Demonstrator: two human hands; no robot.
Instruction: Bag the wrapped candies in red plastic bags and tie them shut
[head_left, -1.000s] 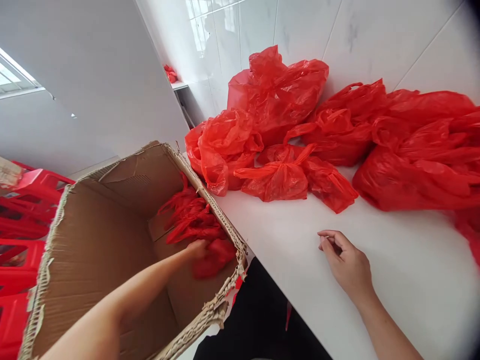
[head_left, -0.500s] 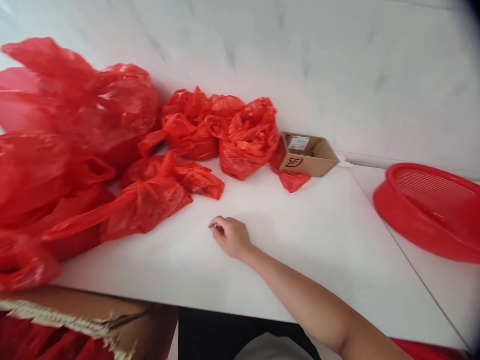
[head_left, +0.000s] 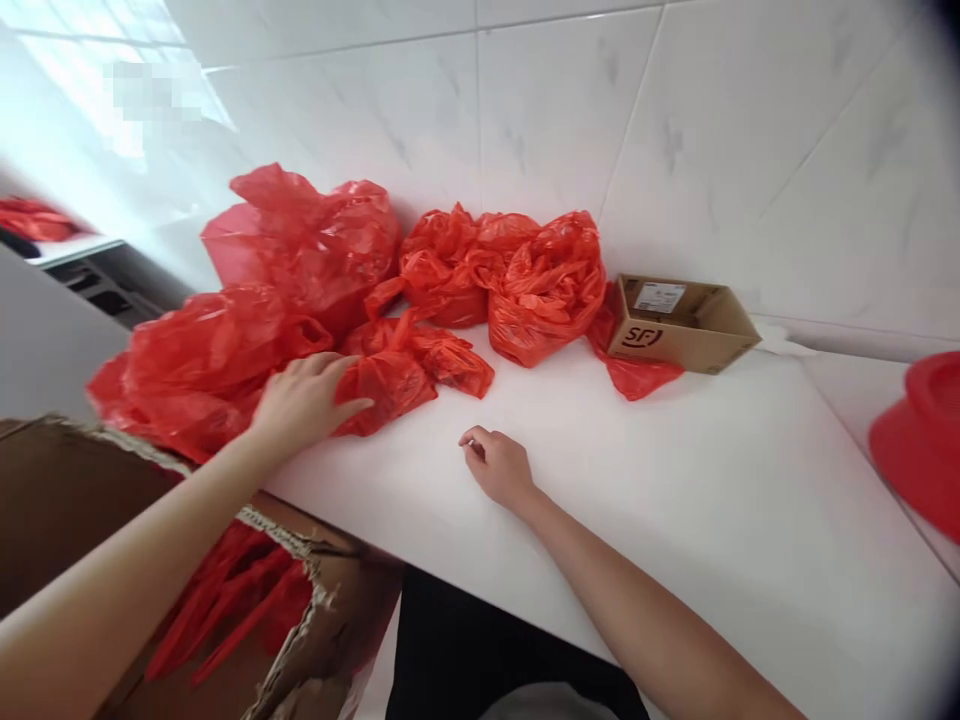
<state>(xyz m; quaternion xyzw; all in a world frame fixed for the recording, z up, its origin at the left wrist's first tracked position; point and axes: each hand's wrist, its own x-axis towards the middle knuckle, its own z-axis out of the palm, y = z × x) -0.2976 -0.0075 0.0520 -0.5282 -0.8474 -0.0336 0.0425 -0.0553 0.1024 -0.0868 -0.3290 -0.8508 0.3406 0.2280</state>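
Note:
My left hand [head_left: 304, 400] reaches over the red plastic bags on the left, its fingers stretched and thumb apart. It lies against a knotted red plastic bag [head_left: 386, 390], and the fingertips are partly lost against the red film. On the white table my right hand [head_left: 499, 465] rests on its side with curled fingers; a tiny pale spot shows at the fingertips, too small to name. Behind the left hand is a larger heap of red bags [head_left: 217, 340].
Filled red bags [head_left: 544, 285] stand along the tiled wall. A small cardboard box [head_left: 686, 345] marked SF sits right of them, and a red plastic basket [head_left: 919, 450] at the far right. Below left, a large torn carton [head_left: 337, 590] holds red bags.
My left arm has come into view from the lower left, its hand now at the red bags. The view has swung left, showing more carton. My right hand stays curled on the table.

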